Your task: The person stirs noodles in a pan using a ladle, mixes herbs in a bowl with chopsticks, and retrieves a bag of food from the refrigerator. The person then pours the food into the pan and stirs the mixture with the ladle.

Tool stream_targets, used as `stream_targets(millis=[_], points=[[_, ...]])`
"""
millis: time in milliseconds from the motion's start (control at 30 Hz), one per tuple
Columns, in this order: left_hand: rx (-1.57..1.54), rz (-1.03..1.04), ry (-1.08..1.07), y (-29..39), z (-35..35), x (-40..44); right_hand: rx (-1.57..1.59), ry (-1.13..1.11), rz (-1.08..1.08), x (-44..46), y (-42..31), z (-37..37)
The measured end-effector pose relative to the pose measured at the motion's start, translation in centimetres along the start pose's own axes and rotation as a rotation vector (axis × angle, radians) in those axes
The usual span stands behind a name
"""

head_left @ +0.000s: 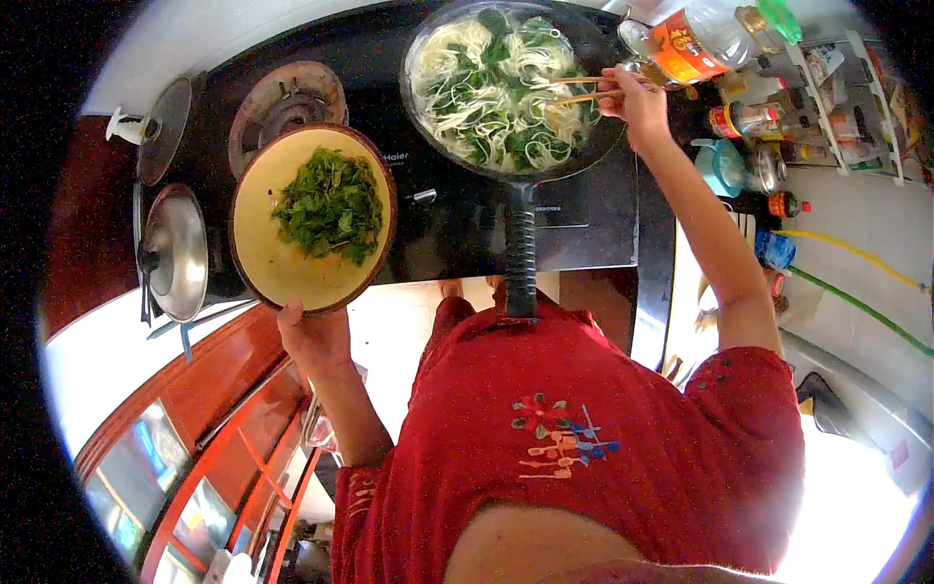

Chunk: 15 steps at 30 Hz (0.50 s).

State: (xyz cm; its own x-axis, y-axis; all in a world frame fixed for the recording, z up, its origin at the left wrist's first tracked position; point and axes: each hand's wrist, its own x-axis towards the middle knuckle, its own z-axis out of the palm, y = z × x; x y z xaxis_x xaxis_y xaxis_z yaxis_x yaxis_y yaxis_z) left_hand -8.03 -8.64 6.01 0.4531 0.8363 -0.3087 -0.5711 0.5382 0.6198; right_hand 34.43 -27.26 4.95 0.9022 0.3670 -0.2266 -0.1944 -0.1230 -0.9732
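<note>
My left hand point(316, 341) grips the near rim of a cream-coloured bowl point(277, 273) with a brown edge. Chopped green leaves point(331, 206) lie in the bowl, which is tilted so its inside faces me. My right hand point(637, 105) pinches a pair of wooden chopsticks point(584, 97), their tips among the noodles point(477, 92) at the right side of a wok point(416, 109). Dark green leaves are mixed through the noodles. The wok's black handle point(521, 253) points toward my body. Most of my left fingers are hidden under the bowl.
An uncovered stove burner point(287, 107) is behind the bowl on the black cooktop point(448, 234). Two pan lids lean at the left, the nearer one metal point(177, 253). A large bottle with an orange label point(686, 47) stands right of the wok, beside several jars and a blue-lidded container point(720, 167).
</note>
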Motion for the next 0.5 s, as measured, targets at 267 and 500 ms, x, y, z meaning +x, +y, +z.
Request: stream_targets(millis=[267, 500], points=[[-0.040, 0.002, -0.111, 0.4, 0.3, -0.7, 0.448, 0.087, 0.170, 1.9, 1.2, 3.0], [-0.025, 0.021, -0.018, 0.4, -0.6, -0.2, 0.289, -0.059, -0.062, -1.2, -2.5, 5.3]])
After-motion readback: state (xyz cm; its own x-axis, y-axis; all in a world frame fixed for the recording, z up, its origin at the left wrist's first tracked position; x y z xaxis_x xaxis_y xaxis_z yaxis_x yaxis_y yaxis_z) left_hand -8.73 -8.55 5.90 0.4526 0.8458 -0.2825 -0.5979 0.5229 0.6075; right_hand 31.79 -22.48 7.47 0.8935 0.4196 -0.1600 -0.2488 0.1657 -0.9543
